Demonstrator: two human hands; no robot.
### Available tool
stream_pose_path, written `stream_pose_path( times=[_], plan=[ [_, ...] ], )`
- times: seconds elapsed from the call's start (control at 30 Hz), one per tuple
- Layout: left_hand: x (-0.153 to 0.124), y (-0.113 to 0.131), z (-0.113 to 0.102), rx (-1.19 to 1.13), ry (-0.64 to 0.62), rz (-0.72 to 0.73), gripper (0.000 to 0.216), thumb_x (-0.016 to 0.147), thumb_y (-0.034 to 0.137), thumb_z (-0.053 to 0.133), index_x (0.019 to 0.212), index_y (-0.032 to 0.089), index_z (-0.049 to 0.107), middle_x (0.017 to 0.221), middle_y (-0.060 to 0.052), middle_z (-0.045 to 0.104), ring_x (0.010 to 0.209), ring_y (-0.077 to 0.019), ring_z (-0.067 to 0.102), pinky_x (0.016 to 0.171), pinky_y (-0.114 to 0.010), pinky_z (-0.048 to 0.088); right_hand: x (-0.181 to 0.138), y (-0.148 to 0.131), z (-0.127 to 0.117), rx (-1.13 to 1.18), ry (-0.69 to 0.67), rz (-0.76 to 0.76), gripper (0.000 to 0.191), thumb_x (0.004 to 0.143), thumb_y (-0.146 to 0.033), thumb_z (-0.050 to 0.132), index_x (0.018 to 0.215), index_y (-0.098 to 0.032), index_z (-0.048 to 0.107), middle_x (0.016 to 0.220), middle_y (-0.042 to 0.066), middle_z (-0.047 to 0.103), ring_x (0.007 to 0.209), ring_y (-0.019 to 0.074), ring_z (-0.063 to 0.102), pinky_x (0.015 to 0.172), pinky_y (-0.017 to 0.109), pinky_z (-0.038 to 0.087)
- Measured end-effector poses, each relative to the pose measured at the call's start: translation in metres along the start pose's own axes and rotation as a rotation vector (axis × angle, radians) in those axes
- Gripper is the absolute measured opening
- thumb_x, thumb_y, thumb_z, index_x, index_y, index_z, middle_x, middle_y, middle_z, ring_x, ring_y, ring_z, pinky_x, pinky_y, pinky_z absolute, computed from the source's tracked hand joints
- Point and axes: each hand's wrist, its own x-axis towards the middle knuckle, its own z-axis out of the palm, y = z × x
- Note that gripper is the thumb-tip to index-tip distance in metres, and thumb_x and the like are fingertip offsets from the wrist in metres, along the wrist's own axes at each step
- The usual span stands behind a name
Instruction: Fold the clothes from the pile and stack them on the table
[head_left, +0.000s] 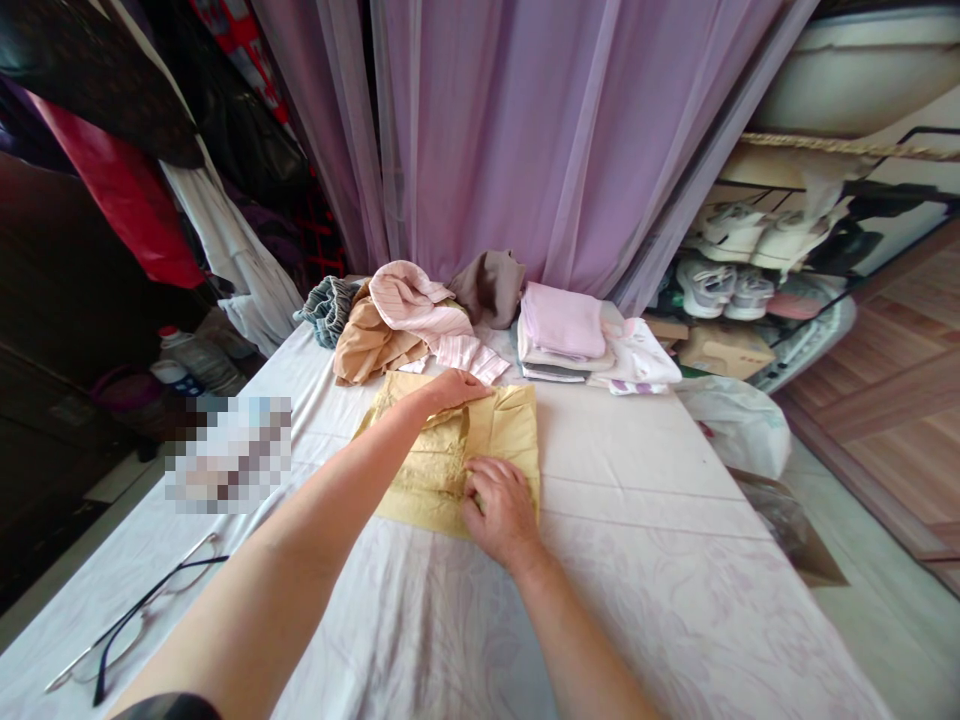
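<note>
A yellow garment (pixel 424 470) lies partly folded on the cloth-covered table, with a lace-like textured panel on its left part and a smoother layer at the right. My left hand (pixel 454 388) reaches across to its far edge, fingers closed on the fabric there. Nearer to me, my right hand (pixel 499 505) rests on the garment's right part, its fingers curled and pinching the edge of a fold. Parts of the fingertips of both hands are hidden in the cloth.
Behind the garment lie a loose heap of clothes (pixel 409 310) and a folded stack (pixel 562 325). Eyeglasses (pixel 142 605) rest at the table's left front, near a blurred patch. A purple curtain (pixel 510 140) hangs behind; shoes (pixel 724 285) stand on a rack at right.
</note>
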Motion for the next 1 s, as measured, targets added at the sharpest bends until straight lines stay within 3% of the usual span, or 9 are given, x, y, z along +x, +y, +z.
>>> stream_pose_path(
  times=[0.1, 0.27, 0.5, 0.67, 0.87, 1.0],
  plan=[
    [-0.001, -0.007, 0.009, 0.034, 0.055, 0.115, 0.051, 0.079, 0.063, 0.051, 0.061, 0.016, 0.058, 0.056, 0.004, 0.047, 0.058, -0.0105, 0.042, 0.053, -0.022, 0.032, 0.000, -0.002, 0.000, -0.023, 0.009, -0.024, 0.014, 0.077, -0.011, 0.057, 0.077, -0.023, 0.064, 0.114, 0.002, 0.070, 0.115, 0.0194, 0.056, 0.104, 0.038, 0.032],
    [0.003, -0.010, 0.013, 0.147, 0.105, 0.136, 0.035, 0.084, 0.044, 0.049, 0.073, 0.016, 0.066, 0.066, 0.003, 0.059, 0.067, -0.0126, 0.051, 0.063, -0.022, 0.038, 0.001, -0.004, 0.001, -0.047, 0.035, -0.050, 0.014, 0.085, -0.013, 0.054, 0.080, -0.023, 0.063, 0.112, 0.004, 0.071, 0.113, 0.0188, 0.057, 0.103, 0.038, 0.032],
    [0.006, -0.006, 0.015, 0.317, 0.121, 0.123, 0.031, 0.090, 0.038, 0.047, 0.084, 0.018, 0.070, 0.083, -0.004, 0.071, 0.081, -0.0182, 0.062, 0.076, -0.025, 0.044, -0.002, -0.002, 0.005, -0.015, 0.063, -0.055, 0.012, 0.088, -0.016, 0.054, 0.080, -0.023, 0.061, 0.111, 0.003, 0.071, 0.112, 0.0180, 0.058, 0.104, 0.037, 0.029],
    [0.005, -0.004, 0.018, 0.387, 0.116, 0.108, 0.031, 0.095, 0.037, 0.044, 0.095, 0.019, 0.069, 0.091, -0.005, 0.073, 0.087, -0.0198, 0.065, 0.080, -0.026, 0.045, 0.004, -0.004, 0.010, -0.049, 0.093, 0.012, 0.012, 0.090, -0.016, 0.054, 0.083, -0.023, 0.062, 0.108, 0.003, 0.072, 0.106, 0.0180, 0.060, 0.099, 0.036, 0.033],
    [0.008, -0.005, 0.021, 0.419, 0.119, 0.088, 0.028, 0.096, 0.032, 0.045, 0.115, 0.020, 0.062, 0.095, -0.006, 0.073, 0.090, -0.0217, 0.067, 0.082, -0.029, 0.048, 0.003, -0.006, 0.009, -0.095, 0.009, -0.025, 0.012, 0.086, -0.014, 0.057, 0.082, -0.023, 0.063, 0.115, 0.003, 0.070, 0.115, 0.0198, 0.055, 0.102, 0.039, 0.029],
    [0.001, -0.004, 0.020, 0.418, 0.156, 0.122, 0.036, 0.094, 0.027, 0.048, 0.129, 0.020, 0.055, 0.114, -0.008, 0.069, 0.104, -0.0209, 0.064, 0.093, -0.031, 0.047, 0.001, -0.006, 0.009, -0.091, 0.009, -0.013, 0.013, 0.085, -0.014, 0.055, 0.083, -0.024, 0.064, 0.116, 0.004, 0.069, 0.115, 0.0202, 0.055, 0.103, 0.040, 0.029]
  ],
)
